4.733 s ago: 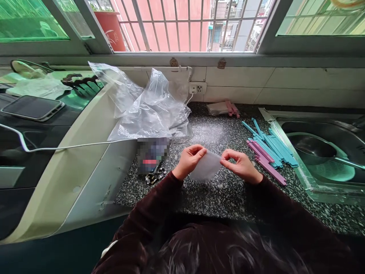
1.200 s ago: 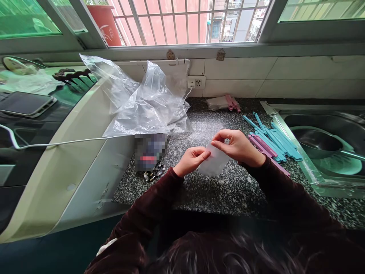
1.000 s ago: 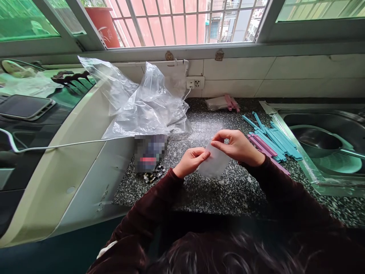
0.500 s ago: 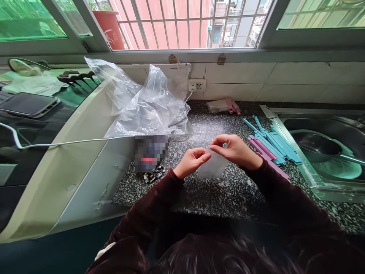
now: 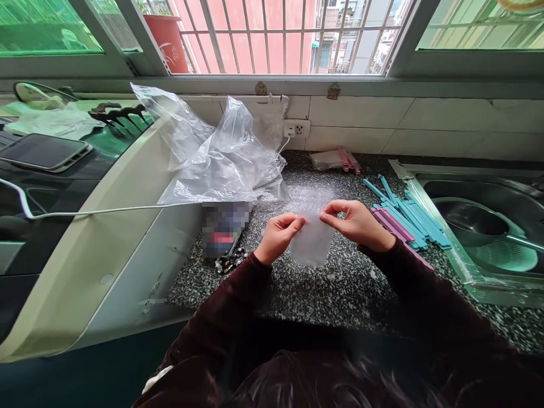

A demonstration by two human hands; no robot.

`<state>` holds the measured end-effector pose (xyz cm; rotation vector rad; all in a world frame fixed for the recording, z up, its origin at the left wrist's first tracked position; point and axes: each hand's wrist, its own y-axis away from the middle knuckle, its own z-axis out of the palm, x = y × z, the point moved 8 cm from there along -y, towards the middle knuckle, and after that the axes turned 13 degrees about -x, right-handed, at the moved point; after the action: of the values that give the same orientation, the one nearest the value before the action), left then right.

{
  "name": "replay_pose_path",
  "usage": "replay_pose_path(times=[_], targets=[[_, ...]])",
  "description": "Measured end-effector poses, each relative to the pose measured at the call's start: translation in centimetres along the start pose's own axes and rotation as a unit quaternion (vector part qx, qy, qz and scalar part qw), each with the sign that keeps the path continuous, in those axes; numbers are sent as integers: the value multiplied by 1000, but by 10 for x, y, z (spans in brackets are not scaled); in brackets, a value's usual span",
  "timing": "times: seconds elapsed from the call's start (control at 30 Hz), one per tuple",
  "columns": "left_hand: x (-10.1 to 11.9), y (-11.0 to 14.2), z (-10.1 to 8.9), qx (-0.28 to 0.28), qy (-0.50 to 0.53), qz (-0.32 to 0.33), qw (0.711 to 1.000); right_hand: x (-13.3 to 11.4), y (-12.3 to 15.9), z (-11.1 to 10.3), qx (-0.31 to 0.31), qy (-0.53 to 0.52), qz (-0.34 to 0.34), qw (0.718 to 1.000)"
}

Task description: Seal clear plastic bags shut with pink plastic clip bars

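Note:
A small frosted plastic bag hangs between my hands above the speckled counter. My left hand pinches its upper left corner between thumb and fingers. At the upper right corner, my right hand grips it the same way. To the right of my right hand lie turquoise strips in a loose pile, with pink-purple strips beside them. Left of my left hand is a phone whose screen is blurred out, with small black and white beads or trinkets next to it.
A large crumpled clear plastic bag lies at the back left. Behind my hands sits a packet with pink strips. The sink holds a pan. A white cable crosses the left side.
My hands have moved apart along the bag's top edge, the left one shifting left. The bag now hangs spread flat, more of it showing. The view has shifted slightly.

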<state>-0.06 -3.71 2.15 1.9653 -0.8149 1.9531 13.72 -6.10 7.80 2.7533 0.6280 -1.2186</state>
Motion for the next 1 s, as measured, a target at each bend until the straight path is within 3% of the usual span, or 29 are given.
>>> replay_pose_path(times=[0.47,0.67,0.87,1.0], targets=[[1,-1,2,-1,51,-10,999,-1,-1,14,-36,5,8,999],[2,0,-4,37,57,-1,998,5,-3,15,-2,-46,8,999],[4,4,-21,113,72,26,991,15,-6,33,-21,-114,21,993],[5,4,-23,126,71,34,989,15,-7,38,-17,-123,13,992]])
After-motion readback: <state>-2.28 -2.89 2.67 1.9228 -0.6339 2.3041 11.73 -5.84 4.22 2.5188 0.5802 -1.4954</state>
